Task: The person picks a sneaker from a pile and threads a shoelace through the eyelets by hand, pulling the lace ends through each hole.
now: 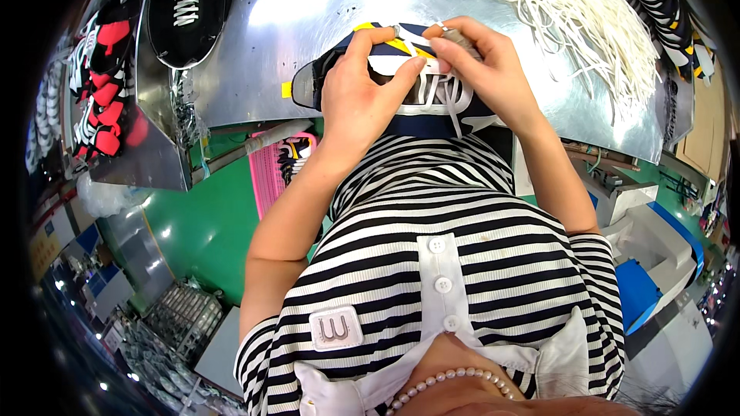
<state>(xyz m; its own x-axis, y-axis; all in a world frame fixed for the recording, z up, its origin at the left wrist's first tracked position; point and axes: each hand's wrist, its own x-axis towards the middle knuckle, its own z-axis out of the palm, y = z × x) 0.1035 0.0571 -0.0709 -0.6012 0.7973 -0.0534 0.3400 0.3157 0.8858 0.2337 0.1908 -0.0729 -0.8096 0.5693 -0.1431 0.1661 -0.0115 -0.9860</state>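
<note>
Lacing going on, shoe only partly done.
Left hand (362, 100) is pressing closed fingers on the navy shoe (420, 100) beneath both hands; right hand (486, 69) is pinching the white lace (451, 112), upper eyelets seemingly still remaining.

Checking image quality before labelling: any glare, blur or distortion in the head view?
Head view: strong glare on the metal table; fisheye bends its edges, black vignette at the corners; left hand, right hand and the navy shoe are sharp; rim clutter is smeared.
</note>
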